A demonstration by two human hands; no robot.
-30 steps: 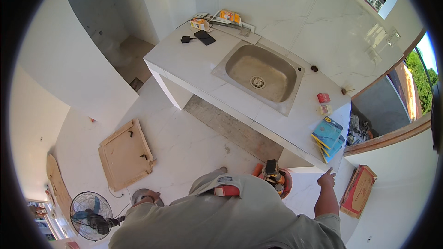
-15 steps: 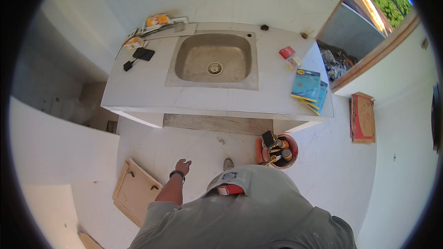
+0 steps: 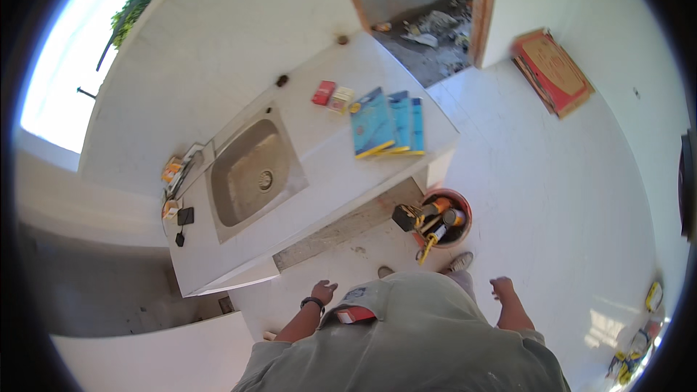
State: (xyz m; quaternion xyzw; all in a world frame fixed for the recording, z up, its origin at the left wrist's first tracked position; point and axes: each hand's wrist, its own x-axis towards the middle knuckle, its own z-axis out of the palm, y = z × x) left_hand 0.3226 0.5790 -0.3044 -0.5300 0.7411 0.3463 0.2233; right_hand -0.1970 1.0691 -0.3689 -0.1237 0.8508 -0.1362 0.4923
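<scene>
My left hand (image 3: 324, 291) hangs at my side above the floor, fingers loosely apart with nothing in them. On its wrist is a dark band (image 3: 314, 302). My right hand (image 3: 501, 288) is also empty, held out over the tiles with its fingers slightly bent and apart. Between and beyond them stands a reddish bucket (image 3: 468, 223) packed with tools, including an orange-ended tool (image 3: 436, 207), a yellow-handled tool (image 3: 428, 245) and a dark block-shaped head (image 3: 406, 218). Neither hand touches the bucket.
A white counter (image 3: 319, 196) holds a steel sink (image 3: 243, 181), several blue packets (image 3: 372, 127), a small red box (image 3: 324, 92) and a black adapter (image 3: 186, 215). A doorway (image 3: 485, 14) opens onto rubble (image 3: 435, 25). A red-and-brown carton (image 3: 553, 72) leans by the right wall.
My view has turned to the right, so the counter now runs diagonally and the doorway is nearer the middle. My right hand has come into view, and the bucket shows more fully.
</scene>
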